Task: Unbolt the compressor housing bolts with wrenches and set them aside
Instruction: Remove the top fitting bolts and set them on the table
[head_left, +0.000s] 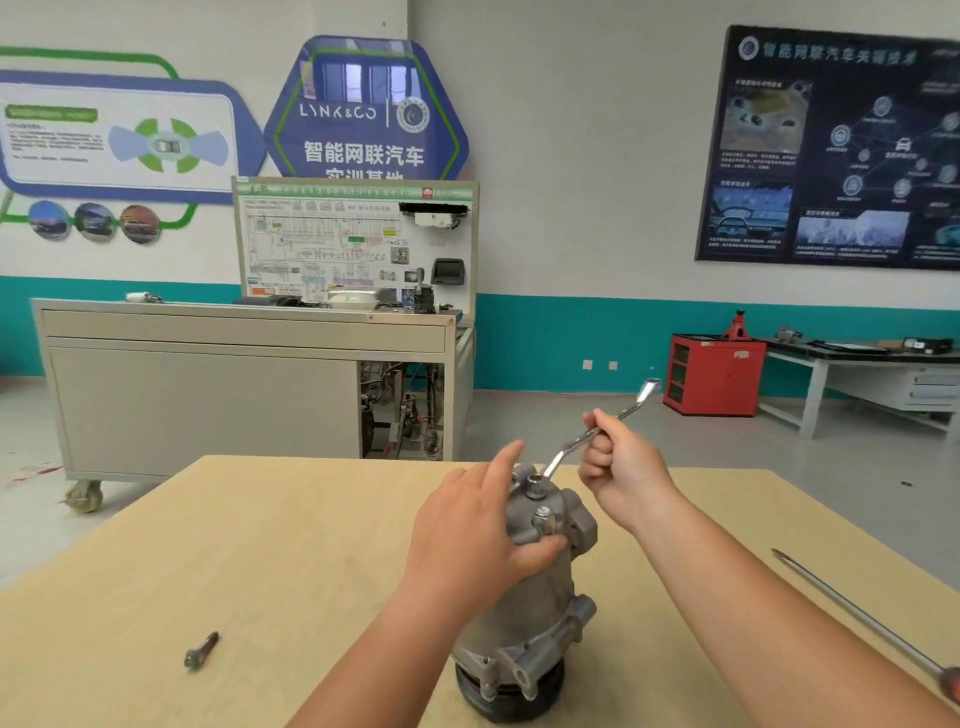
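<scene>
The compressor (524, 597) stands pulley-down on the surface (260, 545). 1 loose bolt (200, 652) lies well to its left and a screwdriver (857, 618) to its right. The left hand (467, 530) clasps its housing, thumb across the front. Just beyond its top, the right hand's (623, 467) curled fingers hold a wrench (576, 441), its lower end on a top bolt (532, 480).

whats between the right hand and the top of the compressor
The wrench, in the head view: the right hand grips its shaft, and its lower end reaches down to a bolt on top of the compressor.
</scene>
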